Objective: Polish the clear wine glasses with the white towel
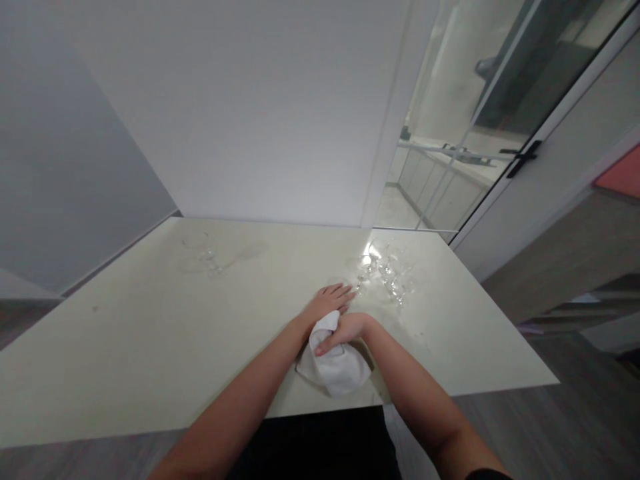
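A white cloth [340, 372] lies bunched near the table's front edge, under and around my right hand [345, 331]. The fingers of my right hand are wrapped in the cloth, with the thumb on top of it. Just beyond, my left hand [330, 300] rests on the tabletop with its fingers spread; the base of something clear and round shows faintly by its fingertips. Several clear glasses with stems [387, 270] are grouped to the right of my left hand, too transparent to separate.
The pale table [150, 347] reaches a white wall [260, 120] at the back. Another clear stemmed glass [207, 257] is at the back left. A glass-paned door with a black handle [524, 159] is beyond the right side.
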